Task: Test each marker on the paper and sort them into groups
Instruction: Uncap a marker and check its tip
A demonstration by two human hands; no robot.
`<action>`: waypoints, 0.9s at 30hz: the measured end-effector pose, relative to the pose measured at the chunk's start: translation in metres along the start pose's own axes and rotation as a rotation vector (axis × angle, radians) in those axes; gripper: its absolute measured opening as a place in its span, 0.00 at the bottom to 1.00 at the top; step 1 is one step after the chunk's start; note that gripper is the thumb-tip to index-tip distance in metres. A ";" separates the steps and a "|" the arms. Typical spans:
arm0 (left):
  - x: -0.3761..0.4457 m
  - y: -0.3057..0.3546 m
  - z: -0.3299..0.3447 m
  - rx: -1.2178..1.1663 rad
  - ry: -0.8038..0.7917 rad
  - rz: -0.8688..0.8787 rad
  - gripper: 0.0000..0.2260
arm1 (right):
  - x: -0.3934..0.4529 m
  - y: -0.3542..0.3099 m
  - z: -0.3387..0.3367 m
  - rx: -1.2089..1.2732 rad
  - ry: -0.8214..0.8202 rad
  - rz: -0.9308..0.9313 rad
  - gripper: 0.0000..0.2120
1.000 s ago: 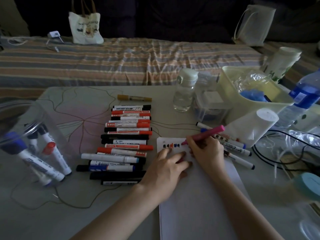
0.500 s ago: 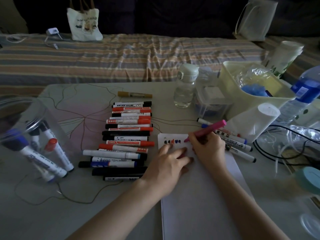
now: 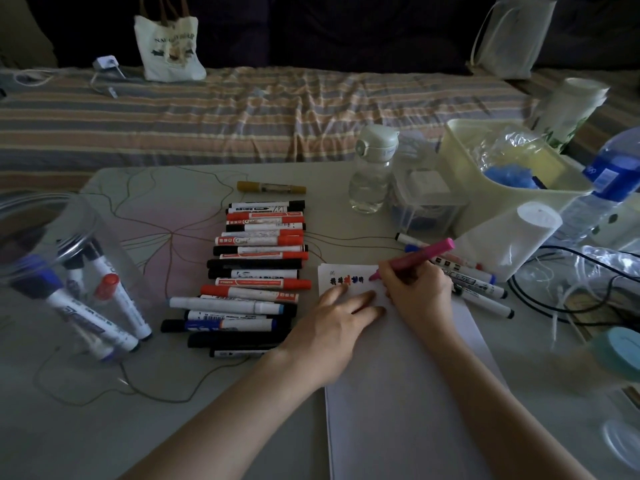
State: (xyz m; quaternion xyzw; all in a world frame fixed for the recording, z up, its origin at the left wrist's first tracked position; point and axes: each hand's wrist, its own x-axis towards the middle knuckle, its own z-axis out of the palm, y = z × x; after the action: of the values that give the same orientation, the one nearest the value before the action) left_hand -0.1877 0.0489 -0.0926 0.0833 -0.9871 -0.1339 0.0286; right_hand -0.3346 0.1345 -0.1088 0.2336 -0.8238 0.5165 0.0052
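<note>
My right hand (image 3: 417, 292) grips the pink marker (image 3: 420, 256) in a writing hold, fingers curled round the barrel. The marker is tilted, its tip down at the paper (image 3: 401, 368) just right of a short row of test marks (image 3: 345, 280) in black, red and blue near the sheet's top edge; whether the tip touches the sheet I cannot tell. My left hand (image 3: 334, 325) lies flat on the paper with fingers straight and spread, pressing the sheet to the surface (image 3: 173, 420); its fingertips reach the test marks.

Left of the paper, a stack of red, black and blue markers (image 3: 254, 268) lies side by side in a column. A yellow marker (image 3: 271, 187) lies apart above the column. Right of the paper, a smaller group of markers (image 3: 467, 278) lies partly behind my right hand. At far left, a clear plastic jar (image 3: 52, 268) on its side holds several more markers. A clear water bottle (image 3: 372, 171) stands beyond the paper.
</note>
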 end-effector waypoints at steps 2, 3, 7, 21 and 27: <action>-0.001 0.001 -0.002 0.005 0.052 0.019 0.29 | 0.000 0.000 -0.002 -0.028 0.004 0.005 0.06; -0.001 0.002 -0.003 0.017 0.128 0.054 0.27 | 0.000 -0.001 -0.003 -0.025 0.004 0.012 0.07; -0.007 0.008 -0.010 -0.031 0.375 0.041 0.16 | -0.003 -0.018 -0.011 0.120 -0.030 0.133 0.07; -0.065 0.052 -0.074 -1.737 0.560 -0.828 0.09 | -0.085 -0.120 -0.091 0.508 -0.235 0.513 0.11; -0.069 0.059 -0.074 -1.740 0.583 -0.807 0.09 | -0.109 -0.120 -0.102 0.582 -0.153 0.488 0.10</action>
State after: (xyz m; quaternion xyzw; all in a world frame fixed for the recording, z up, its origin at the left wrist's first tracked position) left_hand -0.1232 0.0979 -0.0081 0.3917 -0.3979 -0.7835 0.2727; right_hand -0.2140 0.2200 0.0131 0.0603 -0.6721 0.6959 -0.2456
